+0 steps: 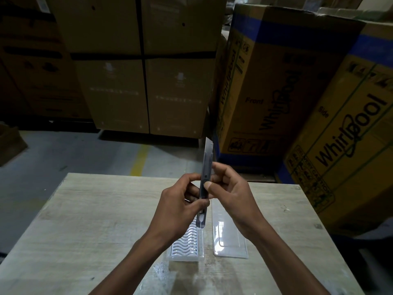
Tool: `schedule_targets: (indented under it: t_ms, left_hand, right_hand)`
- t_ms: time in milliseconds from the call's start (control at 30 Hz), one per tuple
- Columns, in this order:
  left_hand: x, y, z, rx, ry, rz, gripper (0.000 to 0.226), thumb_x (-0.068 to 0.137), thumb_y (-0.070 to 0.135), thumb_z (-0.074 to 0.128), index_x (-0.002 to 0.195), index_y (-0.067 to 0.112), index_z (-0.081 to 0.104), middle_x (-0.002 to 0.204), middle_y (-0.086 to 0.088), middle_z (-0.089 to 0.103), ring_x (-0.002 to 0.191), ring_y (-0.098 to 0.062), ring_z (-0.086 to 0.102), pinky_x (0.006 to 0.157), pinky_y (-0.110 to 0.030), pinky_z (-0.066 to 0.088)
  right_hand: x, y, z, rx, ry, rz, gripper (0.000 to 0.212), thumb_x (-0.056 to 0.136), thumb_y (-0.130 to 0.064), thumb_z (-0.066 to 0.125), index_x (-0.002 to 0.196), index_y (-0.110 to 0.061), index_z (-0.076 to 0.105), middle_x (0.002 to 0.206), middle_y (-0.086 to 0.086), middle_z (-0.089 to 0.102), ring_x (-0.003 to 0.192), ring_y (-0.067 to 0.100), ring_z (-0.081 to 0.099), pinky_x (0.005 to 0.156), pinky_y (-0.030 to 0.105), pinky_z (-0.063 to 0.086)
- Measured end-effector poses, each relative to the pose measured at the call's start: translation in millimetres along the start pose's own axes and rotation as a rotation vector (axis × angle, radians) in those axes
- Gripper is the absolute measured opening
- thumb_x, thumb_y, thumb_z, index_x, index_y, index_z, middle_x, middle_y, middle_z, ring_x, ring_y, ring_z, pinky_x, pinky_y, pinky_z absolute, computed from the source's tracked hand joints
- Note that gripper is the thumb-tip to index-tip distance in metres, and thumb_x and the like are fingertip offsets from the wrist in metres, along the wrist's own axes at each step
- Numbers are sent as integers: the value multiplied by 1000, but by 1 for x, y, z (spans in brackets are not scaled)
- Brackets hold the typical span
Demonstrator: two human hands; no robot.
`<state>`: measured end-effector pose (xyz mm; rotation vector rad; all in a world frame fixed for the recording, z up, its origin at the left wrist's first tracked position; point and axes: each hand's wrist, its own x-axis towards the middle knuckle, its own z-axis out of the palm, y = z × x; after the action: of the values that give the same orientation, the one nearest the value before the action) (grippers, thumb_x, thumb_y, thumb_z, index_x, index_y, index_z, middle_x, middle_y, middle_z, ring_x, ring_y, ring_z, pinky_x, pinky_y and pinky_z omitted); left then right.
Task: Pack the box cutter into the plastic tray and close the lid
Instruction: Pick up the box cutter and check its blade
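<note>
The place is a storage room with stacked cardboard boxes (119,81) behind, and two yellow boxes (297,92) with printed brand letters stand at the right. In front is a pale wooden counter (74,220). Above the counter both hands hold the box cutter (204,184) almost upright, with its blade end pointing up and away. The left hand (180,207) has its fingers closed around the lower part of the grey handle. The right hand (229,192) pinches the middle part, with the thumb pressed on the slider area. The box cutter does not touch the counter. Under the hands, the clear plastic tray (187,248) lies open on the counter; its part with the wavy ribs is on the left side. The flat transparent lid (230,241) lies just beside it on the right.
</note>
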<state>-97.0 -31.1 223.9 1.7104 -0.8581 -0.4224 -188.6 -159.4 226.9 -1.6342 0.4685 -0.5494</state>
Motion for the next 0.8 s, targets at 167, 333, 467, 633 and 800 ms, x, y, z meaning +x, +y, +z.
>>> schedule_targets:
  t_ms: [167, 333, 467, 633, 800]
  left_hand:
    - [-3, 0, 2, -5, -24, -9, 47, 80, 5, 78, 117, 28, 63, 78, 1, 71, 75, -12, 71, 72, -30, 62]
    - [-6, 0, 4, -14, -48, -18, 45, 80, 6, 78, 116, 28, 64, 77, 0, 71, 73, -13, 70, 72, -30, 63]
    - [-7, 1, 5, -21, -70, -23, 45, 80, 5, 78, 117, 27, 64, 77, 0, 71, 72, -11, 70, 71, -28, 62]
    - [-10, 3, 6, -26, -85, -28, 47, 79, 4, 78, 118, 26, 64, 77, 1, 71, 71, -7, 68, 71, -24, 60]
    - [-10, 4, 6, -28, -84, -24, 46, 79, 4, 78, 117, 26, 65, 76, 1, 71, 70, -7, 68, 73, -28, 61]
  right_hand:
    - [7, -4, -8, -20, -14, -24, 57, 90, -4, 68, 137, -34, 55, 118, 2, 68, 113, 16, 65, 93, 42, 60]
    - [13, -14, -14, 4, -43, -58, 57, 92, 2, 63, 126, -44, 55, 118, -1, 67, 111, 13, 66, 80, 26, 60]
    - [17, -17, -18, 15, -36, -71, 54, 94, 1, 61, 129, -39, 54, 119, 3, 67, 111, 15, 66, 79, 24, 59]
    - [20, -20, -22, 31, -24, -75, 55, 94, 0, 62, 135, -36, 52, 120, 7, 67, 111, 15, 66, 81, 25, 59]
    - [22, -21, -24, 29, -17, -75, 56, 94, 0, 62, 140, -31, 50, 119, 9, 67, 110, 17, 67, 82, 29, 60]
